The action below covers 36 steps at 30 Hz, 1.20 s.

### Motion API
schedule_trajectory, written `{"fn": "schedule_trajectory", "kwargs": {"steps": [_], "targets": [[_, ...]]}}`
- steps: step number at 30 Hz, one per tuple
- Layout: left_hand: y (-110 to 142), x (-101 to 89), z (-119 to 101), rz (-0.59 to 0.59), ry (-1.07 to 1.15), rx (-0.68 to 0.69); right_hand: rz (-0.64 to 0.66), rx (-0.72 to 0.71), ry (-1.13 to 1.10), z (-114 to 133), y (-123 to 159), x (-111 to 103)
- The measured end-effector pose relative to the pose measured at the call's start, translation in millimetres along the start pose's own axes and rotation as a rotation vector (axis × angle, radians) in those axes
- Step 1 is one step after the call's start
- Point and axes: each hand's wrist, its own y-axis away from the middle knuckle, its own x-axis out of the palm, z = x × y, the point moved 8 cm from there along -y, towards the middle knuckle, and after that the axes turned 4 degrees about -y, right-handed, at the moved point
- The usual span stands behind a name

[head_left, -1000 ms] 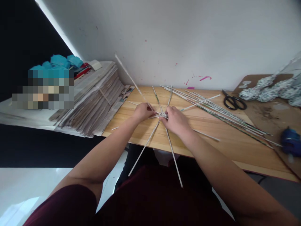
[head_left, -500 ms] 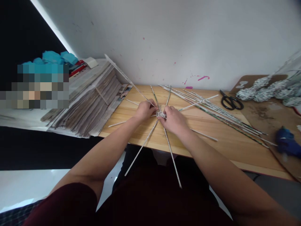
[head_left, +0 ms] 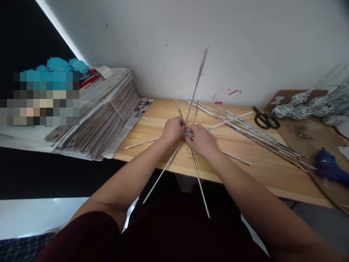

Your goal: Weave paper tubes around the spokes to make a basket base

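Rolled paper sticks spread like spokes from a small woven paper centre [head_left: 187, 135] on the wooden table. My left hand [head_left: 176, 129] pinches a long paper stick [head_left: 198, 80] close to the centre; its free end points up and slightly right, in front of the wall. My right hand [head_left: 201, 138] is closed on the woven centre from the right, its thumb at the near side. Two spokes, one of them this near paper spoke [head_left: 200, 178], reach past the table's front edge toward my body. My fingers hide part of the weave.
Loose paper sticks [head_left: 261, 136] lie in a bundle on the right, beside black scissors [head_left: 265, 119]. Farther right are a blue glue gun [head_left: 329, 165] and braided paper pieces [head_left: 300, 105] on a brown board. A tall newspaper stack [head_left: 100, 112] stands left; the wall [head_left: 152, 43] rises behind.
The long stick in my left hand has swung from leaning left to standing nearly upright, tipped right. My left hand has shifted slightly right; my right hand keeps hold of the centre.
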Motion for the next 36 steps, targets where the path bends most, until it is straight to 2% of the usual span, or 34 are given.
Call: {"fn": "schedule_trajectory", "kwargs": {"steps": [8, 11, 16, 19, 23, 27, 31, 36], "targets": [[6, 5.3, 2, -0.02, 0.097, 0.0, 0.023, -0.01, -0.069, -7, -1, -1], [10, 4.8, 2, -0.035, 0.094, -0.021, 0.092, -0.036, -0.105, -11, -1, -3], [15, 2.2, 0, -0.054, 0.049, -0.028, 0.244, 0.001, -0.2, -23, -4, -7], [18, 4.2, -3, -0.033, 0.019, 0.014, 0.297, 0.0, -0.135, -24, -15, -11], [20, 6.6, -5, -0.014, -0.018, 0.069, 0.197, 0.03, -0.102, -26, -42, -17], [24, 7.6, -7, -0.021, -0.047, 0.104, 0.106, 0.073, -0.154, -29, -70, -7], [27, 9.9, -9, -0.047, -0.063, 0.137, 0.089, 0.1, -0.179, -29, -87, 7], [29, 15.2, -12, -0.052, -0.111, 0.192, 0.123, 0.19, -0.118, -23, -95, 13]]}}
